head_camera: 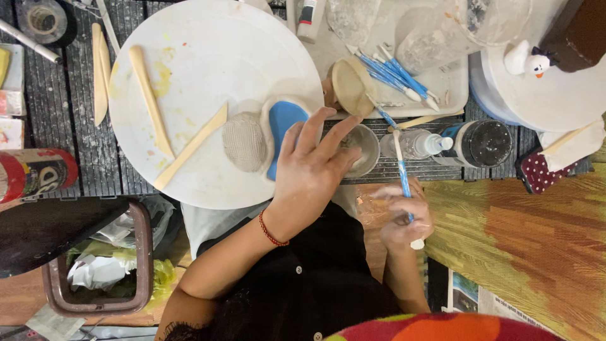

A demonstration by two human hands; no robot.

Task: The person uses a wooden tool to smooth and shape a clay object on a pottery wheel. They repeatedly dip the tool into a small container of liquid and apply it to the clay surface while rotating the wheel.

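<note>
Left hand [312, 167] touches blue clay piece [282, 126] — right hand [404, 218] holds blue-handled tool [401, 170].

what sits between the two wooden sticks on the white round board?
Head view: only bare board with faint yellow smears lies between the upright wooden stick and the slanted wooden stick; their lower ends nearly meet.

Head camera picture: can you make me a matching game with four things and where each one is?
Things:
1. blue tool
2. clay lump
3. bracelet
4. snowman

Places:
A. on the left wrist
B. on the white round board
C. in the right hand
D. top right, on a white lid

Pairs: 1-C, 2-B, 3-A, 4-D
</note>
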